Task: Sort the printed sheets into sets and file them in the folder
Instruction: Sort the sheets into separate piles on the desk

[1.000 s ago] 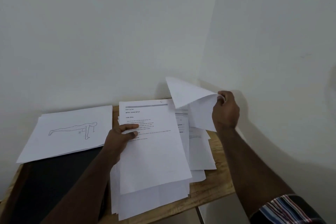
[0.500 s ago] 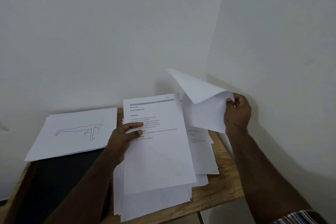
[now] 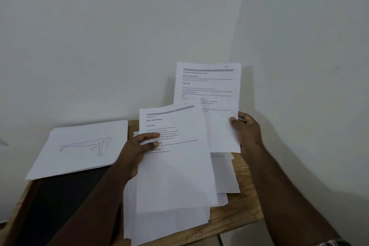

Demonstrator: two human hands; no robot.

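While each hand pinches a printed sheet (left hand (image 3: 137, 150), right hand (image 3: 246, 128)), loose sheets (image 3: 169, 223) cover the table (image 3: 239, 215).

Drawing stack (image 3: 79, 146) lies left of text sheets (image 3: 175, 175) on table (image 3: 239, 213).

- Dim, flat, greyish light; no glare anywhere.
- Soft shadow falls on the wall (image 3: 299, 106) right of the raised sheet (image 3: 207, 90) and the right hand (image 3: 247, 132).
- Print on that sheet is blurred, mostly unreadable.
- Wide-angle bending curves the wall corner above the sheet.
- The dark folder (image 3: 56, 201) loses detail.
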